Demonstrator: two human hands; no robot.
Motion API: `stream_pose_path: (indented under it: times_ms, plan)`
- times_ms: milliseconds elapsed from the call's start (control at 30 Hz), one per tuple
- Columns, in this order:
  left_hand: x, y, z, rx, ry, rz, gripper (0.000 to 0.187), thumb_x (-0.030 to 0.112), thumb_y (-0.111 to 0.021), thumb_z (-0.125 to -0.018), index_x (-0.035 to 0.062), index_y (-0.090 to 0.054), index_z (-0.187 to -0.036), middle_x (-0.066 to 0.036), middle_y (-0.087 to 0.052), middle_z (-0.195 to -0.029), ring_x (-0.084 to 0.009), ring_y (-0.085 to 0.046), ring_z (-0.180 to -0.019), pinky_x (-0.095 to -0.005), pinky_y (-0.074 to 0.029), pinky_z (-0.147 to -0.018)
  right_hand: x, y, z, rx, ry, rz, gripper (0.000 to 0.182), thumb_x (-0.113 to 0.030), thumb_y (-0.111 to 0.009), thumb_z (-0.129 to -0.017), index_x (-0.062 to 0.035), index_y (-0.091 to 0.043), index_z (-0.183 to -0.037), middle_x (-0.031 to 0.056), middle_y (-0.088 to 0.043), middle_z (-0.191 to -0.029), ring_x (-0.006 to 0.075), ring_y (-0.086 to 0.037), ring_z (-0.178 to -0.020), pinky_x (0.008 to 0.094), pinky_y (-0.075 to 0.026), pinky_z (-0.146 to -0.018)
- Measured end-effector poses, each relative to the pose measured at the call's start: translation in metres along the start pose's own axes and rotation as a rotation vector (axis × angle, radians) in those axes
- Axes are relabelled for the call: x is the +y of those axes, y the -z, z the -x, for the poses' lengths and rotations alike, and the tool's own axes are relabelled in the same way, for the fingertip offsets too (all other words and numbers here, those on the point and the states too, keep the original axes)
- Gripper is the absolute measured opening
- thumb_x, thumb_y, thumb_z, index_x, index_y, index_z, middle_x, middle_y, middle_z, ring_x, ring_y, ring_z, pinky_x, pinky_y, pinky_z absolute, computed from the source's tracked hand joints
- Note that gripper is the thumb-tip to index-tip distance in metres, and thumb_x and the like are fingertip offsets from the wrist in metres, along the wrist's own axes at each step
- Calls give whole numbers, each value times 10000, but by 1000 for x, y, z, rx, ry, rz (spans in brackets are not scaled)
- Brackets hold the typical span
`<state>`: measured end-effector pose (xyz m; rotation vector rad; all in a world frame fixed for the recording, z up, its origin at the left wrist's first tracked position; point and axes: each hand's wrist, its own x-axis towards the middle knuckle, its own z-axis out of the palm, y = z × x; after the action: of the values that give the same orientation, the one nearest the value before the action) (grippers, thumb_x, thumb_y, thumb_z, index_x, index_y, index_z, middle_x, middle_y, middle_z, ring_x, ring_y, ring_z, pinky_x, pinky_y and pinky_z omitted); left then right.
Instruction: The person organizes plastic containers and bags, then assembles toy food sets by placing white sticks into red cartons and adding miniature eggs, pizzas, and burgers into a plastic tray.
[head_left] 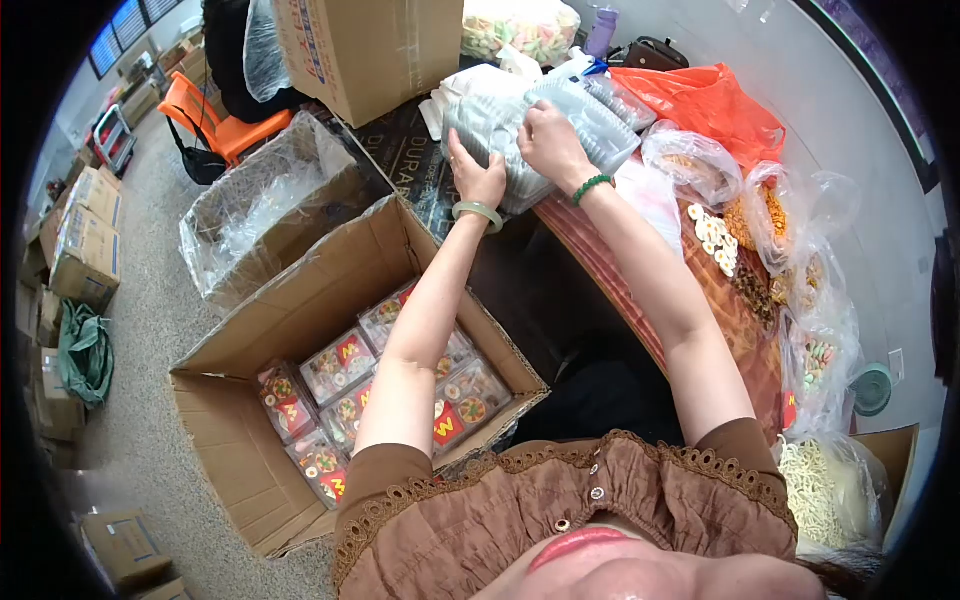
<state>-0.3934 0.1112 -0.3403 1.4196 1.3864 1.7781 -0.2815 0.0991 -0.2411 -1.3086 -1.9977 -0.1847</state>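
The left hand [478,180] has its fingers tucked behind the stack of clear trays [540,135], out of sight. The left forearm covers several packed boxes in the open carton [300,320]. Their labels are too small to read.

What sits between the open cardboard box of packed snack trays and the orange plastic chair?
In the head view, a second open cardboard box lined with clear plastic lies between the open cardboard box of packed snack trays and the orange plastic chair.

The table [600,262] carries snack bags [790,240] and stacked clear trays [560,125].
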Motion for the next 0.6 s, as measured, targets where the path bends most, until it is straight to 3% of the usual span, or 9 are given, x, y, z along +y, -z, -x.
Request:
stream_pose_path:
  times_ms: [67, 100, 200, 300, 400, 467, 500, 567, 600]
  plan:
    - [7, 2, -1, 51, -43, -88, 834, 140, -639, -698, -64, -183, -1366, -289, -258, -1396, -413, -258, -1302, -437, -226, -1082, 1, 26, -12, 112, 49, -84, 134, -102, -596, -790, 28, -599, -759, 166, -573, -829, 324, -581, -735, 391, -478, -666]
    - [10, 1, -4, 128, -108, -58, 901, 205, -702, -715, -60, -156, -1381, -284, -232, -1410, -404, -227, -1321, -437, -199, -1090, -5, 43, -14, 101, 53, -145, 135, -105, -600, -797, 26, -601, -766, 155, -577, -824, 307, -579, -725, 383, -472, -656]
    - [72, 3, -5, -2, 100, 627, 1044, 376, -740, -746, -11, -45, -1422, -214, -219, -1446, -365, -226, -1329, -421, -186, -1088, -39, 105, -2, 40, 132, -280, 135, -111, -603, -824, 17, -589, -783, 121, -587, -825, 261, -579, -760, 341, -456, -689]
    - [125, -3, -6, -429, 53, 1283, 830, 415, -628, -826, 52, -160, -1407, -118, -408, -1304, -327, -415, -1189, -431, -365, -988, -52, 142, 33, -42, 210, -362, 139, -112, -603, -835, 11, -570, -779, 112, -586, -882, 248, -573, -840, 326, -448, -758]
    - [164, -4, 17, -607, -2, 1181, 784, 380, -587, -849, 96, -135, -1423, -128, -395, -1317, -317, -426, -1176, -453, -356, -993, -45, 166, 60, -30, 209, -373, 120, -108, -632, -817, -8, -566, -806, 95, -564, -953, 232, -550, -926, 326, -433, -814]
    - [187, -14, 41, -664, 43, 1205, 771, 364, -570, -850, 116, -128, -1431, -144, -388, -1318, -308, -427, -1169, -456, -348, -1000, -31, 176, 77, 139, 220, -550, 175, -167, -687, -784, -32, -584, -821, 100, -573, -893, 235, -558, -905, 329, -429, -824]
    - [199, -21, 55, -702, 51, 1230, 787, 383, -569, -846, 115, -119, -1433, -150, -385, -1314, -306, -427, -1166, -449, -350, -1000, -22, 178, 87, 171, 129, -706, 209, -190, -727, -770, -43, -594, -836, 52, -572, -926, 175, -533, -965, 305, -406, -874]
    - [216, -40, 83, -766, 114, 1270, 796, 419, -564, -843, 108, -125, -1431, -153, -405, -1286, -293, -445, -1143, -428, -358, -992, -1, 190, 101, 139, 56, -988, 225, -199, -748, -760, -53, -604, -854, 30, -574, -958, 145, -523, -989, 291, -406, -887]
    - [223, -50, 97, -789, 164, 1285, 790, 435, -558, -845, 101, -141, -1427, -150, -428, -1262, -281, -463, -1122, -415, -365, -986, 10, 201, 112, 122, 3, -972, 183, -173, -738, -773, -54, -628, -858, 14, -574, -986, 113, -514, -988, 274, -410, -880]
